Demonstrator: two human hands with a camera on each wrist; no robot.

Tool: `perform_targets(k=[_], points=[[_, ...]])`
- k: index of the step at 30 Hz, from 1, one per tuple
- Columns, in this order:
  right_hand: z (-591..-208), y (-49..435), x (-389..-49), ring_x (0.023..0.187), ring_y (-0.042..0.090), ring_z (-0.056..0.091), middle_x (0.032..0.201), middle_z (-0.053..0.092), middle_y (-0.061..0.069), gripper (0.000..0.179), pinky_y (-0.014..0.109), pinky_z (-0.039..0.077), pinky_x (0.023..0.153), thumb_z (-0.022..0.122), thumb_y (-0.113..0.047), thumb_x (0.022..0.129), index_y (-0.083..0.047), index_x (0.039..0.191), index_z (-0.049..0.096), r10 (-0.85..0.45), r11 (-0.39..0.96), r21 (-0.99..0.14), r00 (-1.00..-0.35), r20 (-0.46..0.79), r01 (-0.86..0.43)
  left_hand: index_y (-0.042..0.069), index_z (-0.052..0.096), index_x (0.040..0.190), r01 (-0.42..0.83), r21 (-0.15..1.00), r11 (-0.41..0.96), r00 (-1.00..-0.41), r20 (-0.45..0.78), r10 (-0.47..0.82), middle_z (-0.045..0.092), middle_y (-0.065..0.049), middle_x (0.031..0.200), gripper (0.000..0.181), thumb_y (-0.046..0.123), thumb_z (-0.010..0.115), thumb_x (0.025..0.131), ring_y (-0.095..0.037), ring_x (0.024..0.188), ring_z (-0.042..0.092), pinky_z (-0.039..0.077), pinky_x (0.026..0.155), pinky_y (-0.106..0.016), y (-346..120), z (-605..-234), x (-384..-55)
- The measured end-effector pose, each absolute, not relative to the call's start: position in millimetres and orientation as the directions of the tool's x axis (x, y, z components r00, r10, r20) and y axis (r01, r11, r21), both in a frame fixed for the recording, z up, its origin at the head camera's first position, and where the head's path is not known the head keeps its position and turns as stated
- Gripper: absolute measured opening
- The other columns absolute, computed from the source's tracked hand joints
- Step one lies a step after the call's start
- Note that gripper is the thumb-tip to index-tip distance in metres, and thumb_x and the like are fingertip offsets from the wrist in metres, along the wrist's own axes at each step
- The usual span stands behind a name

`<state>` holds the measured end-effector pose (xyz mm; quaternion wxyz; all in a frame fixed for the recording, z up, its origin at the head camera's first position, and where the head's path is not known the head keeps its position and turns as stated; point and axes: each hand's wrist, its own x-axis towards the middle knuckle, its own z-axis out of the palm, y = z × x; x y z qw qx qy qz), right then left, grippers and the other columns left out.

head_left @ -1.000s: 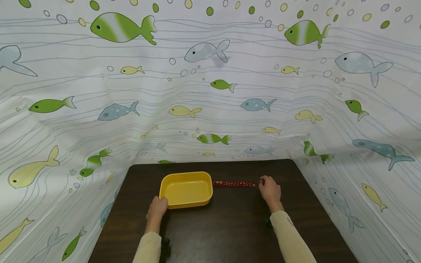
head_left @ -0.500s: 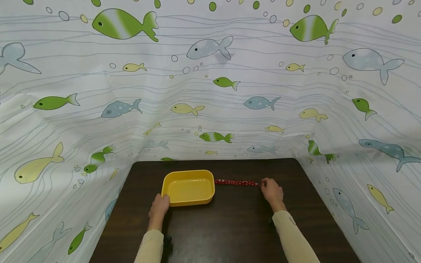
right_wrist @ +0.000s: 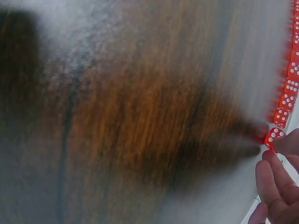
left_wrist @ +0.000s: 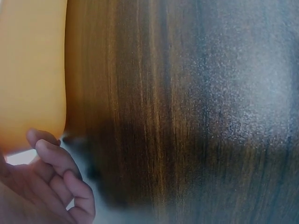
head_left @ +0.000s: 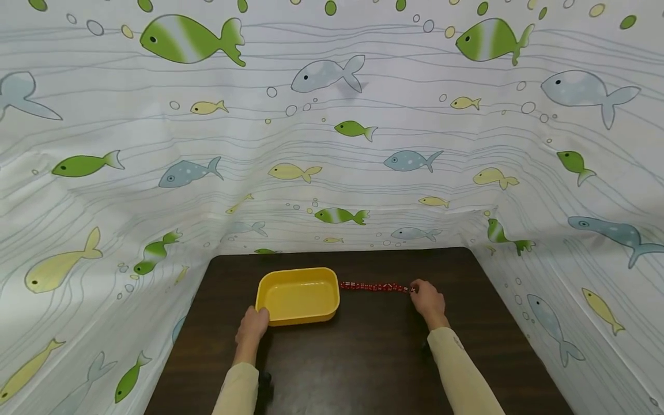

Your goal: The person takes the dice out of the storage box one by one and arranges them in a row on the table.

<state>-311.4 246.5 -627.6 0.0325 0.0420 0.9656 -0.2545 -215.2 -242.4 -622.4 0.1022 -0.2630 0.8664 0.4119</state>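
Note:
A yellow rectangular tray lies on the dark table, its inside bare. My left hand grips its near left corner; in the left wrist view the curled fingers sit under the tray's edge. Red dice with white pips form a row running right from the tray. At the row's right end my right hand pinches one red die between thumb and fingertips, right beside the last die of the row. Part of the pinched die is hidden by the thumb.
The dark wood-grain table has a glossy surface. A white cloth printed with fish hangs behind it and along both sides.
The right hand has brought its die leftward, closing the gap to the row's end. The left hand stays at the tray's corner. The head view has shifted slightly.

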Motion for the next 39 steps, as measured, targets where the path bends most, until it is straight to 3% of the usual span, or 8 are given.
perform_targets(k=[16,25,34,36,39], points=[[-628.7,242.8,-313.7,0.131,0.048,0.061,0.142,0.067,0.024,0.038,0.077,0.033,0.114,0.063,-0.013,0.104,-0.003,0.141,0.064,0.028,0.895,-0.442,-0.996,-0.079,0.06,-0.008,0.038,0.15,-0.519,0.68,0.517,-0.854,-0.388,-0.347,0.057,-0.032,0.126,0.067,0.04,0.033,0.103,-0.045,0.101,0.055,0.041,0.09,-0.064,-249.9,-634.8,-221.7],[-630.3,245.2,-315.5,0.134,0.048,0.061,0.144,0.066,0.023,0.04,0.078,0.03,0.116,0.064,-0.014,0.104,-0.004,0.143,0.062,0.03,0.908,-0.412,-0.993,-0.113,0.074,-0.008,0.04,0.148,-0.528,0.668,0.524,-0.849,-0.399,-0.347,0.056,-0.033,0.13,0.062,0.034,0.03,0.103,-0.045,0.106,0.056,0.042,0.093,-0.065,-237.7,-619.9,-218.0],[-620.9,258.5,-314.5,0.135,0.051,0.058,0.15,0.06,0.027,0.052,0.077,0.032,0.116,0.064,-0.009,0.1,-0.003,0.151,0.054,0.052,0.914,-0.389,-0.983,-0.178,0.119,-0.006,0.025,0.151,-0.541,0.685,0.488,-0.839,-0.399,-0.37,0.054,-0.038,0.131,0.07,0.046,0.032,0.105,-0.051,0.112,0.058,0.04,0.097,-0.068,-231.4,-623.5,-225.3],[-617.9,262.8,-313.9,0.126,0.05,0.063,0.149,0.061,0.027,0.053,0.074,0.04,0.11,0.061,-0.009,0.1,-0.003,0.151,0.054,0.062,0.905,-0.403,-0.981,-0.184,0.133,-0.005,0.022,0.153,-0.538,0.687,0.488,-0.84,-0.394,-0.372,0.052,-0.041,0.135,0.075,0.053,0.03,0.106,-0.054,0.116,0.058,0.04,0.099,-0.069,-231.6,-623.5,-227.9],[-613.0,269.9,-314.3,0.099,0.042,0.068,0.143,0.064,0.027,0.053,0.061,0.052,0.086,0.058,-0.011,0.099,-0.003,0.152,0.053,0.081,0.889,-0.432,-0.98,-0.18,0.153,-0.002,0.017,0.159,-0.525,0.705,0.477,-0.843,-0.358,-0.4,0.044,-0.041,0.147,0.081,0.059,0.028,0.106,-0.058,0.126,0.053,0.039,0.104,-0.072,-234.5,-625.0,-234.2]])
